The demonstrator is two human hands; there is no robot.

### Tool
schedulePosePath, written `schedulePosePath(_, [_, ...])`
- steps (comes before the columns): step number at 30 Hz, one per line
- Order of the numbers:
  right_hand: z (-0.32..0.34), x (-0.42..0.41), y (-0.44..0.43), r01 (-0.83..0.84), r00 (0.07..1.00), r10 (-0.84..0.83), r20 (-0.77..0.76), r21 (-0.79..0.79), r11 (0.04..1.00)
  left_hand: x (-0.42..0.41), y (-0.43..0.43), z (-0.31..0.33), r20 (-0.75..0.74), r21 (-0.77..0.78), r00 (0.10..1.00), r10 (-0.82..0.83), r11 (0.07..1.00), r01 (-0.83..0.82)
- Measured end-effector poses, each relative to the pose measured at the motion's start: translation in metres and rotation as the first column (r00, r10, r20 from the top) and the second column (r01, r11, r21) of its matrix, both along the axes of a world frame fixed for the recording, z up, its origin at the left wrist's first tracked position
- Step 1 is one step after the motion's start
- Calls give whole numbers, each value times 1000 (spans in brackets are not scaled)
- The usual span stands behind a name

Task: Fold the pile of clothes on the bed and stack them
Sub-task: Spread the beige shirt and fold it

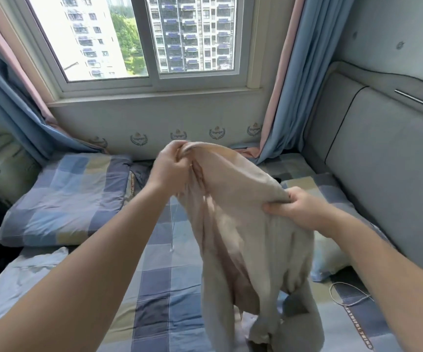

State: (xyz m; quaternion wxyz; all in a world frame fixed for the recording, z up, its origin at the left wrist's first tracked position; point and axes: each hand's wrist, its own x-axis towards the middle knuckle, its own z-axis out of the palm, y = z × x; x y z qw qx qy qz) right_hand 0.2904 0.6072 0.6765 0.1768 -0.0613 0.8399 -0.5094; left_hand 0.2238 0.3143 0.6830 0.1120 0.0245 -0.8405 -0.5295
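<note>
Gripping garment top edge over bed

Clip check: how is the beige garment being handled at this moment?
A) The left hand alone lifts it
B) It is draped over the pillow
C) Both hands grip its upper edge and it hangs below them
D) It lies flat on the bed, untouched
C: the left hand and the right hand each grip the top of the beige garment, which hangs down over the bed.
</note>
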Motion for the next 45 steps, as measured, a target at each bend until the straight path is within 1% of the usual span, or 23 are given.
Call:
schedulePosePath(2, [6,-2,-15,72,997,-77,-26,-157,985,3,11,-6,91,-115,996,-22,993,33])
schedulePosePath(4, [14,-6,-26,166,983,-181,-18,-313,935,18,23,-18,34,-264,999,24,965,-14])
schedulePosePath(5, [18,-8,-30,208,974,-227,-10,-366,907,29,29,-24,0,-225,1000,-19,974,18])
schedulePosePath(7, [28,-11,-37,241,961,-277,-17,-441,865,58,43,-35,123,-6,944,-307,951,310])
schedulePosePath(8, [34,-12,-39,242,958,-286,-21,-477,845,70,50,-38,236,53,846,-478,876,480])
schedulePosePath(9, [38,-13,-40,237,956,-291,-25,-513,825,81,58,-43,297,51,748,-594,792,608])
schedulePosePath(10, [42,-15,-41,236,952,-304,-40,-538,809,84,64,-50,318,-13,736,-597,774,633])
schedulePosePath(13, [50,-25,-29,258,906,-386,-175,-494,830,77,60,-56,197,-146,908,-369,905,400])
schedulePosePath(15, [51,-31,-13,280,880,-395,-265,-382,881,68,42,-56,108,-86,970,-219,970,229])
schedulePosePath(17, [49,-32,0,263,898,-345,-272,-296,918,59,21,-51,38,-37,991,-126,991,127])
schedulePosePath(20, [44,-31,9,232,941,-269,-204,-188,954,49,8,-33,-47,-136,997,-64,989,57])
schedulePosePath(22, [41,-33,15,293,941,-313,-128,-155,944,43,10,-15,-64,-161,995,-70,985,59])
schedulePosePath(24, [40,-34,20,369,916,-382,-121,-111,923,40,14,1,-30,-72,995,-100,993,97])
schedulePosePath(28, [39,-30,12,335,913,-360,-192,-152,930,37,15,23,132,375,976,-175,920,114])
schedulePosePath(31, [37,-38,15,371,913,-400,-74,-250,894,37,12,36,196,455,960,-199,886,90])
schedulePosePath(33, [31,-49,21,499,854,-519,32,-332,800,38,14,44,228,518,950,-212,853,66])
schedulePosePath(34, [27,-52,22,565,807,-590,28,-326,758,40,16,47,236,539,949,-207,841,49])
schedulePosePath(36, [26,-46,13,638,720,-679,-147,-245,730,41,20,52,233,579,955,-185,815,17])
schedulePosePath(38, [26,-23,-9,562,694,-611,-380,-245,790,41,25,57,218,641,959,-181,767,-1])
schedulePosePath(39, [24,-10,-24,451,742,-519,-424,-257,855,41,28,59,205,668,960,-191,744,5])
schedulePosePath(41, [15,16,-57,182,906,-241,-348,-192,964,43,37,65,173,693,952,-254,718,65])
schedulePosePath(42, [6,21,-72,84,948,-126,-292,-150,985,45,42,69,158,684,946,-284,723,103])
schedulePosePath(45, [-23,11,-97,92,973,-89,-214,3,996,41,50,71,111,583,959,-261,798,150])
